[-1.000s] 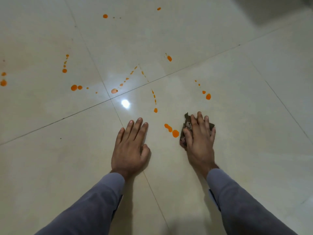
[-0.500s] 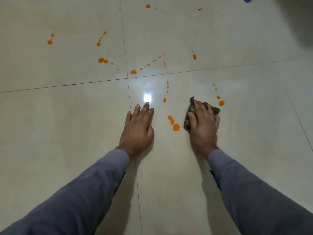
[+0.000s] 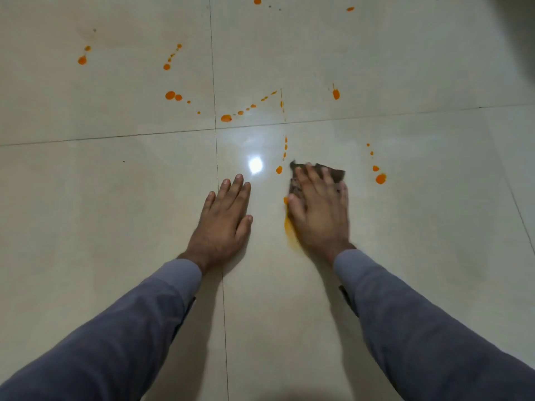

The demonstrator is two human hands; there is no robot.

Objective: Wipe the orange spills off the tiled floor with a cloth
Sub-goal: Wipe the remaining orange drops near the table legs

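Right hand (image 3: 318, 208) flat on a dark brown cloth (image 3: 335, 175), fingers straight and spread, pressing rather than pinching; cloth corners poking out beyond the fingertips and at the thumb side. Left hand (image 3: 224, 217) flat on the tiled floor (image 3: 115, 227), fingers straight and together, holding nothing, probably bracing. Just beside the right hand's thumb edge, a smeared orange streak (image 3: 289, 227), wet-looking and thin. Near the cloth's far left corner, a small orange drop (image 3: 279, 169); off to the right, well apart from the cloth, a larger orange blot (image 3: 380, 178). More drops scattered across the far tiles.

Cloth likely soft, limp and light: no stiffness to push by an edge, so best driven from above under a broad palm, as here. Glossy tile probably slippery once wet; cloth liable to bunch or slide out from under straight fingers. Liquid apt to smear before lifting, so likely several passes needed.
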